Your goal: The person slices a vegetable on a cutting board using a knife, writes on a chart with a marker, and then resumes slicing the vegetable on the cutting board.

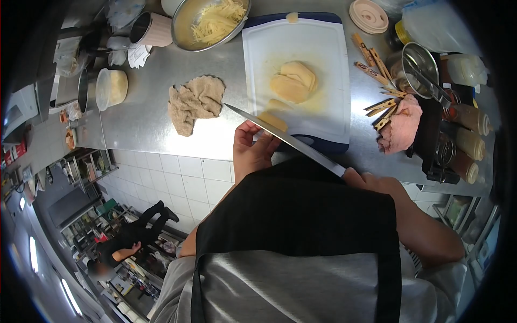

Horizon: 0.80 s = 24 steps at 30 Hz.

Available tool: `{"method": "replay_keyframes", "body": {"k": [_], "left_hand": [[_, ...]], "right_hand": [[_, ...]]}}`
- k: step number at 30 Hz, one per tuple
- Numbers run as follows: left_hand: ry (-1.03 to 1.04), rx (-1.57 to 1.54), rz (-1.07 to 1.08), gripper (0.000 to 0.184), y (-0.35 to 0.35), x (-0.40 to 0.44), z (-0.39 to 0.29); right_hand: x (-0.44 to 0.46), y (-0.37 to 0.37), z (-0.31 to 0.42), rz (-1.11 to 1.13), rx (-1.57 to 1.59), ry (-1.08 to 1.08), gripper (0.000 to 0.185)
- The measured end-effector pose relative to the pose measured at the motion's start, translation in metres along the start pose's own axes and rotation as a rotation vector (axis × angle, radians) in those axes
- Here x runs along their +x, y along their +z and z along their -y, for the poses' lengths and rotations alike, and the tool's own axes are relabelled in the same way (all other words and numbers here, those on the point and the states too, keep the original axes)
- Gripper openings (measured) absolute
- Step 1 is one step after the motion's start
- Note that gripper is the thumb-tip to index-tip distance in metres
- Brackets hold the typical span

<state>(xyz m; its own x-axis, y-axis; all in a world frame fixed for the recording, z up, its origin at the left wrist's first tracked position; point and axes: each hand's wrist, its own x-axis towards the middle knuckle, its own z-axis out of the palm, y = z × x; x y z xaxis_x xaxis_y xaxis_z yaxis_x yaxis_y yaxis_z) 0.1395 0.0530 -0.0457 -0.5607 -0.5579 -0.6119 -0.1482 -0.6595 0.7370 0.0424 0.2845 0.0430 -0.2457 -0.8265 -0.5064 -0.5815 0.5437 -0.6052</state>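
My right hand [369,180] is closed around the handle of a long kitchen knife [301,147], whose blade points up and left across the near edge of the white cutting board [328,70]. Just under the blade, my left hand [254,149] has its fingers bent round the near end of a pale yellow piece of food [273,121]; the blade hides part of that grip. Another flat slice [279,105] lies beyond this piece. Farther up the board sits a larger peeled, pale yellow chunk [293,82] with cut faces, apart from both hands.
A crumpled brown cloth [196,102] lies left of the board. Behind it stand a metal bowl [180,37] of yellow shreds and a plastic tub [112,89]. Wooden clothespins [371,62], a steel pot [420,54], a pink cloth [401,126] and bottles [473,118] crowd the right. Another person [129,237] is at lower left.
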Motion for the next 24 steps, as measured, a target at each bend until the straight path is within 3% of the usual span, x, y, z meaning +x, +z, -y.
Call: {"method": "replay_keyframes", "body": {"k": [6,12,18,24], "left_hand": [[-0.006,0.011,-0.013,0.034,0.003,-0.001,-0.002],[0.016,0.012,-0.016,0.036,0.010,-0.002,-0.003],[0.019,0.068,-0.037,0.031,0.013,-0.001,-0.004],[-0.017,0.008,-0.003,0.033,0.006,0.000,-0.004]], "right_hand": [[0.018,0.004,-0.001,0.024,0.027,0.007,0.036],[0.052,-0.003,0.005,0.149,0.065,0.167,0.029],[0.062,0.020,-0.015,0.064,0.003,0.186,0.028],[0.016,0.009,-0.003,-0.133,0.027,0.004,0.030]]}}
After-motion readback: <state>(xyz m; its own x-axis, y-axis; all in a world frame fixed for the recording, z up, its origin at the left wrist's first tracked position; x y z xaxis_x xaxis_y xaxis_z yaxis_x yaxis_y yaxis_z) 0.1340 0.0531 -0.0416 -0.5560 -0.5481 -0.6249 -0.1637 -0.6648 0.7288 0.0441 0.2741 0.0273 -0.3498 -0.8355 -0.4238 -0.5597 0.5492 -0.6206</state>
